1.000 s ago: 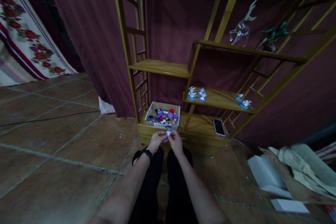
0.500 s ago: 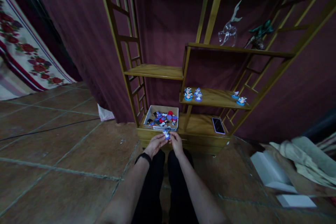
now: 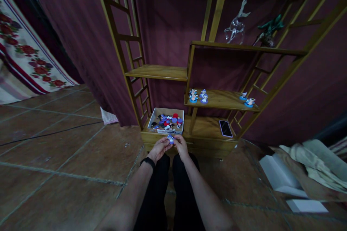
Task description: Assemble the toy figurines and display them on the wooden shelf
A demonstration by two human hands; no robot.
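Between my two hands, just in front of the cardboard box, is a small purple-and-white figurine [image 3: 170, 138]. My left hand [image 3: 160, 148] grips it from the left, its fingers closed at the base. From the other side my right hand [image 3: 180, 145] pinches it with the fingertips. The open box [image 3: 152, 119] on the low shelf holds a heap of figurines and round bases in red, purple, black and white. On the middle shelf at left stand several figurines [image 3: 204, 98] with purple or blue bases. Two blue-based figurines [image 3: 249, 102] stand at its right end.
A phone [image 3: 225, 129] lies on the low shelf to the right. Higher up, a clear deer ornament [image 3: 235, 30] and a dark green ornament [image 3: 269, 30] share a shelf. White boxes [image 3: 282, 177] and cloth are on the floor at right.
The figurine has tilted slightly between my fingers, and both hands stay close to the same place. The camera view has shifted a little.
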